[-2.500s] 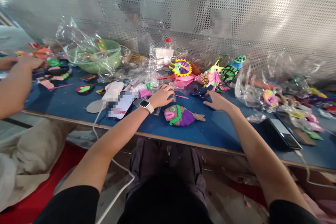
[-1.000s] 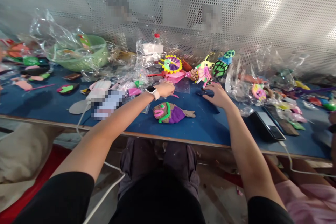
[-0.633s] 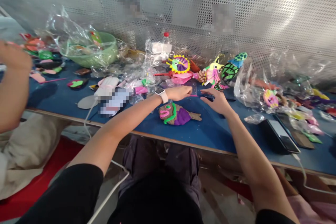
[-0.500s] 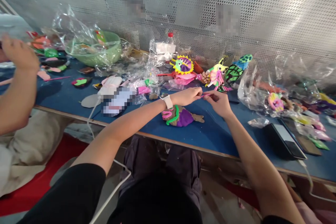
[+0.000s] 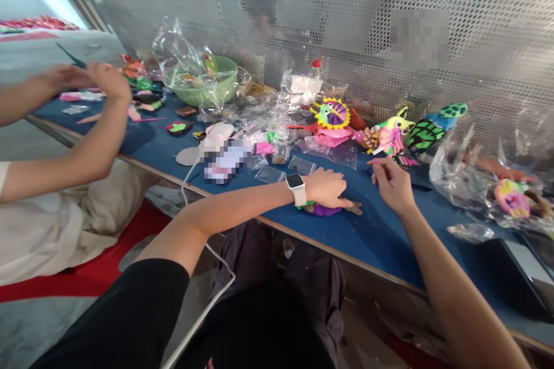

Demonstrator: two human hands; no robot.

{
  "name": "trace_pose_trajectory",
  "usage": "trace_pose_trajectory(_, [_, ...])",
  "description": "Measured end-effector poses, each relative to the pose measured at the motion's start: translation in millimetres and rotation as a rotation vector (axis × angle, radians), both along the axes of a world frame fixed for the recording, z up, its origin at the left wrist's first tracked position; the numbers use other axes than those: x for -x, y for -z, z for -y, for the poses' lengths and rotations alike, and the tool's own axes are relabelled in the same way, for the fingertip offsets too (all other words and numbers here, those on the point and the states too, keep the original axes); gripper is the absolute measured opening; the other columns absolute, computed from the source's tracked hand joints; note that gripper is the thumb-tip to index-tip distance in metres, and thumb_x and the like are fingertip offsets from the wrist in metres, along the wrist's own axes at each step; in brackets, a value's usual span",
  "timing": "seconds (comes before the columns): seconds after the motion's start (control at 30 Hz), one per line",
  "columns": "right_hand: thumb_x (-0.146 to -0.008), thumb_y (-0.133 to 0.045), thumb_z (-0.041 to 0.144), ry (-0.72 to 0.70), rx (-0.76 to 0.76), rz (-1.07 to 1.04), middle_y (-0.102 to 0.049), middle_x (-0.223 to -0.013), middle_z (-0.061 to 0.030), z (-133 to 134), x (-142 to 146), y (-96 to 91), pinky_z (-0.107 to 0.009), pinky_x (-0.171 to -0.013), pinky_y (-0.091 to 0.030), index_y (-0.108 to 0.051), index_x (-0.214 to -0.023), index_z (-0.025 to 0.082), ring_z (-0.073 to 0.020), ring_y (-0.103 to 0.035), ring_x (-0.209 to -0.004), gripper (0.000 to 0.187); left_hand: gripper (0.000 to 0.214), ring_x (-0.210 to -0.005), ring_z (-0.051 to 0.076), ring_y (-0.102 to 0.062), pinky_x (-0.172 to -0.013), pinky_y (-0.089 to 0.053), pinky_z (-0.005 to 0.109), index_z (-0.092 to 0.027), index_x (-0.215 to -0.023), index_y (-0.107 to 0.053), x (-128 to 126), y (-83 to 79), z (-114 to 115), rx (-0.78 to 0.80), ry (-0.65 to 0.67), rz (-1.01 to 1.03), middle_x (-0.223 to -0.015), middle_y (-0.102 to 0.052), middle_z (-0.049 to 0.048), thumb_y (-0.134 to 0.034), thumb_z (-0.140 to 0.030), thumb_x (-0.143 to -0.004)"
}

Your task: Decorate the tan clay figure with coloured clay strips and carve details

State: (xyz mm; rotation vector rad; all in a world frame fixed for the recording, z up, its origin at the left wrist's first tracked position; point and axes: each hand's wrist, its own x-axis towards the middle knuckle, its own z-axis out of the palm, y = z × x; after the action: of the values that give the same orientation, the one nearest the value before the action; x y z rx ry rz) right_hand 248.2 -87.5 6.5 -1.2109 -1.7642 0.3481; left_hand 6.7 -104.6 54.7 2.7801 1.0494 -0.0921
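My left hand [image 5: 329,187], a white watch on its wrist, lies curled over a clay fish [image 5: 324,210] on the blue table [image 5: 381,230]. Only the fish's purple body and brown tail show beneath it. Just to the right, my right hand [image 5: 392,181] hovers over the table with its fingertips pinched on a small pink piece I can barely make out. Both hands are near the table's front edge, a hand's width apart.
Finished clay figures stand behind: a sunflower face [image 5: 333,114], a yellow-pink creature [image 5: 392,134], a green turtle [image 5: 433,127]. Plastic bags, a green bowl [image 5: 208,85] and a phone on a white cable [image 5: 225,164] lie left. A co-worker's hands [image 5: 90,78] work far left. A dark phone [image 5: 515,265] lies right.
My left hand dropped from the pink stick onto the clay fish and now covers it. My right hand drew back to the right, pinched. The view swung left, showing more of the co-worker.
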Motion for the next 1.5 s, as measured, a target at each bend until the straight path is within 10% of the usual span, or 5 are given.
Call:
trace_pose_trajectory(0.4, [-0.101,-0.067,0.073,-0.012,0.025,0.035,-0.073,-0.07,-0.0034,-3.1,-6.1,-0.4,-0.035,-0.059,-0.056,-0.083,-0.103,0.022,-0.0209,-0.066,-0.057,0.054,0.063,-0.082,0.028,-0.074,-0.085,-0.055,0.04,-0.02,-0.067,-0.076,-6.7,-23.7,-37.7,0.419,0.087,-0.061,-0.079,-0.078,0.0103,-0.065,-0.07,-0.104])
trace_pose_trajectory(0.7, [-0.101,-0.068,0.071,-0.009,-0.009,0.072,-0.078,-0.073,-0.0059,-5.9,-10.5,0.7,-0.04,-0.065,-0.062,-0.086,-0.1,0.025,-0.0248,-0.072,-0.06,0.049,0.04,-0.067,0.017,-0.054,-0.076,-0.047,0.033,-0.021,-0.054,-0.07,-0.8,-36.9,-67.9,0.73,0.294,0.064,-0.059,-0.06,-0.0037,-0.108,-0.03,-0.066])
trace_pose_trajectory(1.1, [-0.1,-0.069,0.073,-0.032,-0.008,0.08,-0.082,-0.077,-0.0069,-8.2,-15.5,4.5,-0.04,-0.063,-0.063,-0.086,-0.099,0.026,-0.0262,-0.076,-0.063,0.05,0.052,-0.071,0.016,-0.067,-0.074,-0.058,0.033,-0.018,-0.073,-0.077,26.1,3.8,-48.1,1.136,-0.125,0.572,-0.073,-0.076,-0.0001,-0.113,-0.052,-0.055])
trace_pose_trajectory(1.37, [-0.103,-0.065,0.069,-0.058,0.047,0.18,-0.084,-0.083,-0.0089,-3.2,-7.6,5.9,-0.043,-0.069,-0.064,-0.087,-0.11,0.024,-0.0282,-0.077,-0.07,0.051,0.055,-0.057,0.011,-0.047,-0.06,-0.041,0.03,-0.02,-0.069,-0.066,39.9,16.9,-45.6,1.001,-0.345,0.574,-0.061,-0.053,-0.0048,-0.098,-0.063,-0.082])
trace_pose_trajectory(1.5, [-0.106,-0.062,0.06,-0.09,0.108,0.172,-0.085,-0.087,-0.0088,-0.9,1.0,4.1,-0.043,-0.071,-0.064,-0.086,-0.121,0.024,-0.0265,-0.076,-0.069,0.046,0.047,-0.063,0.014,-0.056,-0.068,-0.044,0.032,-0.019,-0.07,-0.066,54.4,0.1,-47.2,0.511,-0.155,0.39,-0.068,-0.065,0.0008,-0.073,-0.049,-0.105])
